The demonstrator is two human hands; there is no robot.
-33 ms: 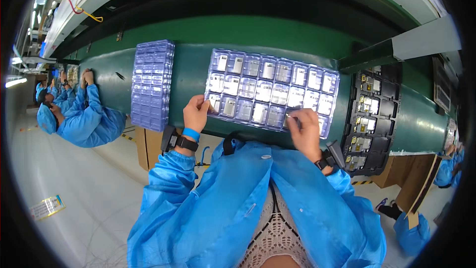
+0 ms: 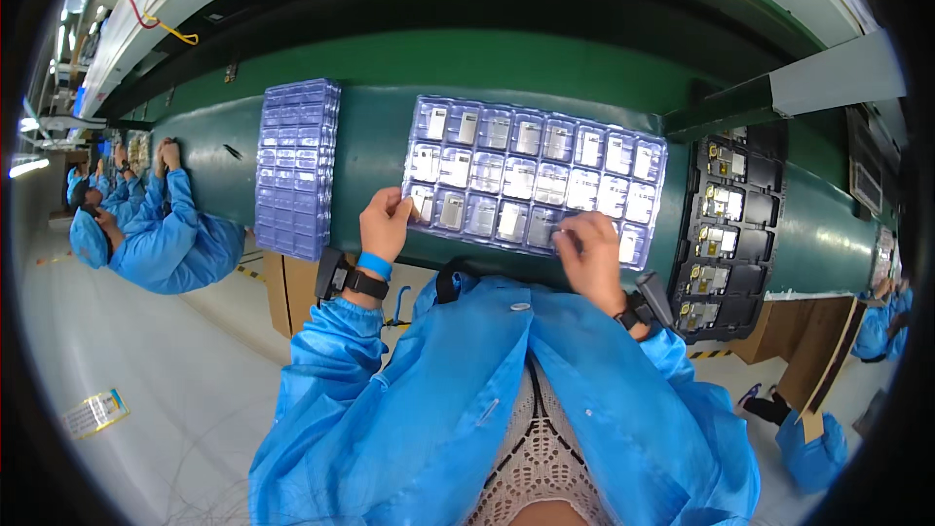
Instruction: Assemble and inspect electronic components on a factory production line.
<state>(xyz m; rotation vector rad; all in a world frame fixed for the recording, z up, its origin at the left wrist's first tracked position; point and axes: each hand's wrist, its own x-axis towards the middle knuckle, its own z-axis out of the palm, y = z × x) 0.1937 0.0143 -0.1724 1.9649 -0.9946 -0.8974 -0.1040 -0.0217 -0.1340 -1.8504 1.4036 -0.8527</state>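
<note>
A clear plastic tray [image 2: 534, 180] lies on the green bench in front of me, its pockets holding flat silvery metal parts [image 2: 550, 183]. My left hand [image 2: 386, 224] is at the tray's lower left corner, thumb and fingers closed on its rim. Over the bottom row of pockets, toward the right, is my right hand [image 2: 590, 251]. Its fingers are curled together in a pinch just above the tray, and whatever is between the fingertips is too small or hidden to make out. Both wrists carry dark strapped devices.
A stack of empty clear trays [image 2: 295, 170] stands to the left. On the right lies a black tray [image 2: 750, 258] with small electronic assemblies in one column. A dark green post with a grey arm [image 2: 828, 78] reaches over the right side. Co-workers in blue [image 2: 180, 244] sit farther left.
My right hand has shifted slightly left along the bottom row of the tray. My left hand stays at the tray's corner.
</note>
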